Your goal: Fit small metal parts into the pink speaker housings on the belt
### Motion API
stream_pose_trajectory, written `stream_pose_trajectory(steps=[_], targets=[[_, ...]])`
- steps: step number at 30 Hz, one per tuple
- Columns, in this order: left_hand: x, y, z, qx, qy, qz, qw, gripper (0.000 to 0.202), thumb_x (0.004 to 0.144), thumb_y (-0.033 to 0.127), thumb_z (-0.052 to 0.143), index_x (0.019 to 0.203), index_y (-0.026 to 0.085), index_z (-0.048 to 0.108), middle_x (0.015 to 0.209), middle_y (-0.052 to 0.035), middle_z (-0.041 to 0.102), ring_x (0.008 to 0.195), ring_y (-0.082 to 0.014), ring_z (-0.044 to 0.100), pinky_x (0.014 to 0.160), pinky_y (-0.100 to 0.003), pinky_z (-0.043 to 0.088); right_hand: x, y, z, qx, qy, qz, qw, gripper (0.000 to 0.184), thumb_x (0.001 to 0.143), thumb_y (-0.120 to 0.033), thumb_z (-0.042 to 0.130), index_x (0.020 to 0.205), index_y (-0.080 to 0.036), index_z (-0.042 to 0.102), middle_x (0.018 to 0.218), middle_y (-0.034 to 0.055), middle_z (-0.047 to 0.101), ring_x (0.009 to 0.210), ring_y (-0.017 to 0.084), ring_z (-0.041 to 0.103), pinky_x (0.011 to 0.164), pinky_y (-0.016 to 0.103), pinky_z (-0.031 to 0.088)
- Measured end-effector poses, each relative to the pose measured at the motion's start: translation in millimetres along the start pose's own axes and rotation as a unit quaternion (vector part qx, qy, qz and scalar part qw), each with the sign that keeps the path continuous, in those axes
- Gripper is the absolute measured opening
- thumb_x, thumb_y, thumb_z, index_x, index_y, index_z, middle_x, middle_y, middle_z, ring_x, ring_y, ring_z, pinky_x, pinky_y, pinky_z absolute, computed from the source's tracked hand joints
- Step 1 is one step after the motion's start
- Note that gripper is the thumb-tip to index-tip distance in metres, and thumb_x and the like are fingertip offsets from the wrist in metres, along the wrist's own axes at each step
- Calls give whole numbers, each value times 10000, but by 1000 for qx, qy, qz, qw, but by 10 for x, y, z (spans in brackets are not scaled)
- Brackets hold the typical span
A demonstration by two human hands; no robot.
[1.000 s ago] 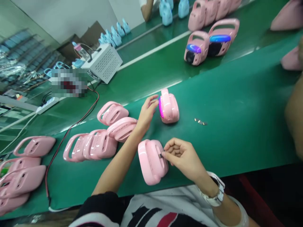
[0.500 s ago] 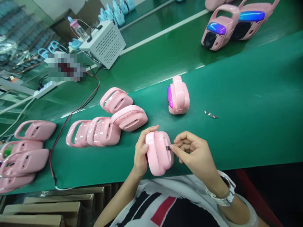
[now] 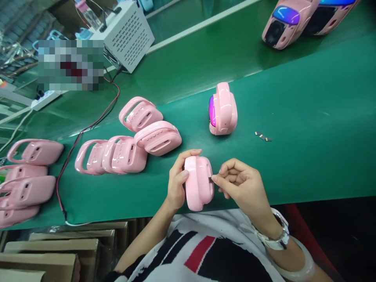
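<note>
My left hand is wrapped round the left side of a pink portable speaker, its slotted side turned to the right. Between thumb and forefinger, my right hand pinches a small dark memory card at that slot; how deep the card sits cannot be made out. Behind the held speaker stands another pink speaker with a glowing purple front. Several loose memory cards lie on the green mat to the right of it.
Several pink speakers rest to the left, with more past a red-black cable. Lit speakers stand at the back right. A grey perforated metal box sits at the back left. Cardboard boxes are below the table edge.
The camera view has shifted, so the table items appear higher in the picture. The held speaker is turned slightly, and the card's visible part at the slot looks smaller.
</note>
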State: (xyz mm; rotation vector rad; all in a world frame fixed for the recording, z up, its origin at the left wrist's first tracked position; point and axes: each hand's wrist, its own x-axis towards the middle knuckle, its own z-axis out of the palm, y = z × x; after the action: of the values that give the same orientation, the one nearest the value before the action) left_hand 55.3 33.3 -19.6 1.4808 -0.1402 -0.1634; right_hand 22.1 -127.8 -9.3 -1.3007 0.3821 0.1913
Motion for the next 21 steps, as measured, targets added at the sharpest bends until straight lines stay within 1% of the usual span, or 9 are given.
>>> stream_pose_trajectory(steps=[2,4,8,10,12,14,16,18,21], targets=[[-4,9,7,1,8,-2,1000,389,812,470,560,1102,254,702,1144,-46,670,1014,-264,567,903,-352,427,-18,49,13,-7,5,-33,999,192,696,-245,751,663,-195,569,559,-37,553,468,88,511,422,200,424],[-13,21,10,5,13,-3,1000,394,810,474,560,1096,243,702,1134,-52,672,995,-264,573,881,-352,435,-27,111,24,5,-6,-46,999,177,724,-262,738,683,-197,579,581,-34,553,510,98,523,469,214,456],[-21,30,10,5,10,-5,1000,398,815,478,550,1107,250,695,1132,-46,671,983,-260,582,871,-351,446,33,223,18,80,-54,-10,995,240,715,-318,768,774,-210,561,606,-51,535,523,103,502,481,224,453],[-18,26,6,5,6,-6,1000,396,814,477,551,1107,253,695,1154,-46,667,1023,-270,578,912,-363,438,100,254,0,97,-57,-1,994,337,648,-320,828,827,-213,562,662,-59,520,548,92,473,491,217,429],[-10,24,1,7,1,-5,1000,390,817,470,549,1108,256,695,1177,-46,663,1078,-280,565,958,-372,423,172,266,-25,89,-60,12,994,461,561,-294,888,890,-216,575,738,-65,482,572,73,431,507,206,407],[1,29,-5,7,-4,-3,1000,382,822,462,543,1106,259,697,1180,-43,663,1108,-279,555,981,-368,414,233,262,-53,76,-85,38,993,555,518,-274,912,958,-221,579,815,-61,454,590,62,414,521,202,409],[13,39,-10,2,-12,-4,1000,370,821,460,545,1090,261,702,1166,-39,667,1112,-272,554,987,-360,414,276,253,-84,72,-125,69,987,608,522,-279,912,1016,-232,560,872,-51,455,592,62,430,513,205,426],[17,46,-16,-4,-22,-9,1000,370,813,462,555,1084,260,705,1175,-37,665,1127,-270,549,1001,-357,412,302,245,-120,73,-156,86,981,640,528,-267,909,1056,-240,546,902,-45,465,600,64,451,518,205,450],[-8,32,-30,-36,-7,-33,999,423,810,480,532,1139,262,683,1267,-38,635,1118,-275,557,1002,-384,427,316,245,-176,99,-192,98,971,597,582,-247,881,1089,-237,565,925,-34,487,640,66,478,584,203,488]])
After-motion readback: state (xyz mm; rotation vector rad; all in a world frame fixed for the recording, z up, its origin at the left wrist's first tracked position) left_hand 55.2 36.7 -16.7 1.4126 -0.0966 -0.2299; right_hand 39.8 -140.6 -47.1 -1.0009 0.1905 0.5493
